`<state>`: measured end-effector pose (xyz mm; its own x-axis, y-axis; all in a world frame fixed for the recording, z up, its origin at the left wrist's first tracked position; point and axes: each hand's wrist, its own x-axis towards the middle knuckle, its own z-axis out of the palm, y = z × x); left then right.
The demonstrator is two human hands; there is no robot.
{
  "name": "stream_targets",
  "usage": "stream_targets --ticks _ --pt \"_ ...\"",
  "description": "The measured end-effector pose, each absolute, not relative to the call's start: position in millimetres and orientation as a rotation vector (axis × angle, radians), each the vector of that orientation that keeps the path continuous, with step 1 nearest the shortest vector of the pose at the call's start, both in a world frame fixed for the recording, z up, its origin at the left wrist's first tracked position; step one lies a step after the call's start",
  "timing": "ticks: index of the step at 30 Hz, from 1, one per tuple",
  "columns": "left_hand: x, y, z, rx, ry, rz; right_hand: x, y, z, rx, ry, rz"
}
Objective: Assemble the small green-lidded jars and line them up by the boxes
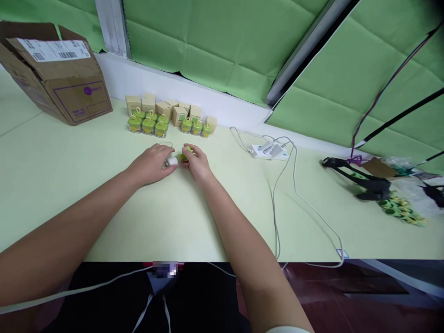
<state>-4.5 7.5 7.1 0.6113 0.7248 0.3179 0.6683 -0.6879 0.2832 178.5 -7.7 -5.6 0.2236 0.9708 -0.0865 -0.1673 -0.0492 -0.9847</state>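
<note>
Head view: the left hand (pixel 151 164) has its fingers closed on a small rounded white plastic piece (pixel 171 161), just beside the right hand (pixel 198 163), whose fingers curl around a small green-and-yellow plastic piece (pixel 187 154). Both pieces look light, stiff and smooth, so a firm fingertip grip on their sides seems safest.

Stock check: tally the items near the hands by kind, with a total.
Green-lidded jars standing: 9
Small beige boxes, overlapping: about 8
White object in left hand: 1
Green object in right hand: 1
Total: about 19
</note>
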Motion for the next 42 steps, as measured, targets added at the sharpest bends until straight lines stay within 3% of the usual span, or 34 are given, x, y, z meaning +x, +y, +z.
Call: stream_targets --ticks 26,42 --pt "-1.5 0.1 12.9 2.759 1.115 0.536 177.8 -10.7 -3.7 -1.23 -0.891 1.161" --pt "-6.1 3.1 13.0 2.766 1.122 0.674 178.7 -9.0 -5.5 -1.221 -0.879 1.152"
